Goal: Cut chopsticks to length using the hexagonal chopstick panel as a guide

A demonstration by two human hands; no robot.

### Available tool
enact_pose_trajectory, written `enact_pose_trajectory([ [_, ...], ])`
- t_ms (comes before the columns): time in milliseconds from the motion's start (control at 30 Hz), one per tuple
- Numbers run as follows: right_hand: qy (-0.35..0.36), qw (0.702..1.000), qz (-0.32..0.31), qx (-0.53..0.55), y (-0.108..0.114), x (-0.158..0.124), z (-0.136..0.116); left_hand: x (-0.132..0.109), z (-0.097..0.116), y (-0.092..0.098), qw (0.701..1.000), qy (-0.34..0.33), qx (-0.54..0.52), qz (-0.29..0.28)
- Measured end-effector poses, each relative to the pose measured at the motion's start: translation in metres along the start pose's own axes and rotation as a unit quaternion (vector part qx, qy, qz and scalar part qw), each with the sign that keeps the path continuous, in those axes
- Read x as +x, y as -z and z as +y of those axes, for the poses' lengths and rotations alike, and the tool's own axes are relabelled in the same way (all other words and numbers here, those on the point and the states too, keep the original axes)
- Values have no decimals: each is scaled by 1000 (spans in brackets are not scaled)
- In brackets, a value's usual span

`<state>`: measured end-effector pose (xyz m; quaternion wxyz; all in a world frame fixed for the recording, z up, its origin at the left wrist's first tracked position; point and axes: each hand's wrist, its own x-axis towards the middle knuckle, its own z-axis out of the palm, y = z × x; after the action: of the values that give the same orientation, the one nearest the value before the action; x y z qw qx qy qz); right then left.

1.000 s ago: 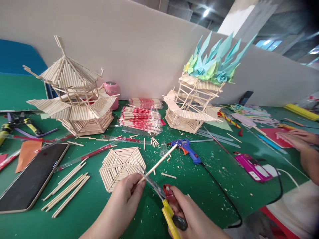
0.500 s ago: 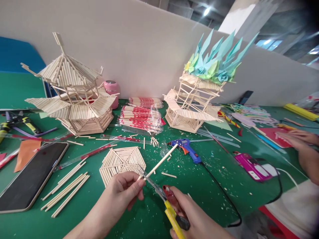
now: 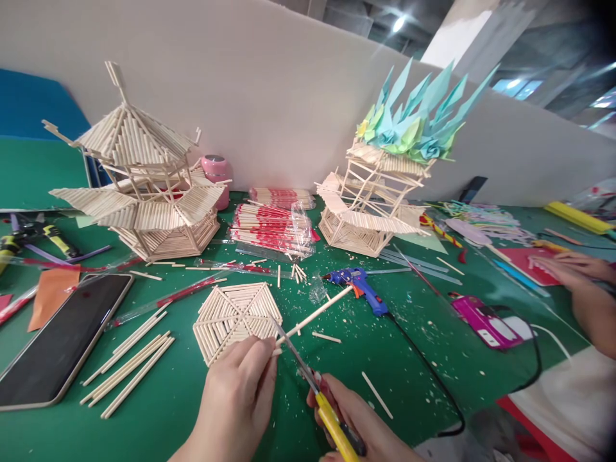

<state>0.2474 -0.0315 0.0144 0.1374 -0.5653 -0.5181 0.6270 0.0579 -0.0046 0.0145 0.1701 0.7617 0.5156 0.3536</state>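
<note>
My left hand [image 3: 238, 398] pinches the near end of a long wooden stick [image 3: 317, 312] that points up and to the right over the green table. My right hand [image 3: 359, 427] grips red-and-yellow-handled scissors [image 3: 308, 378], whose blades meet the stick just past my left fingertips. A flat hexagonal panel of sticks [image 3: 235, 314] lies right behind my left hand. A short cut stick piece [image 3: 376, 386] lies on the table to the right of the scissors.
Two stick pagoda models stand at the back, one on the left [image 3: 139, 186] and one topped with paper cranes [image 3: 380, 186]. Wrapped chopstick packs [image 3: 272, 228], a blue glue gun [image 3: 360, 285], a phone [image 3: 60, 340], loose sticks [image 3: 128, 366], pliers [image 3: 29, 234] and a pink tool [image 3: 486, 319] lie around. Another person's hands [image 3: 570, 269] work at right.
The scissors have closed further down the stick and my right hand has dropped lower in view. The stick now tilts flatter, and a short piece lies on the table at right.
</note>
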Motion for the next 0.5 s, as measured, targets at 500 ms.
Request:
enact_pose_trajectory([
  [500, 19, 996, 27, 79, -11, -8, -9, 7, 4, 8, 998, 48, -49, -13],
])
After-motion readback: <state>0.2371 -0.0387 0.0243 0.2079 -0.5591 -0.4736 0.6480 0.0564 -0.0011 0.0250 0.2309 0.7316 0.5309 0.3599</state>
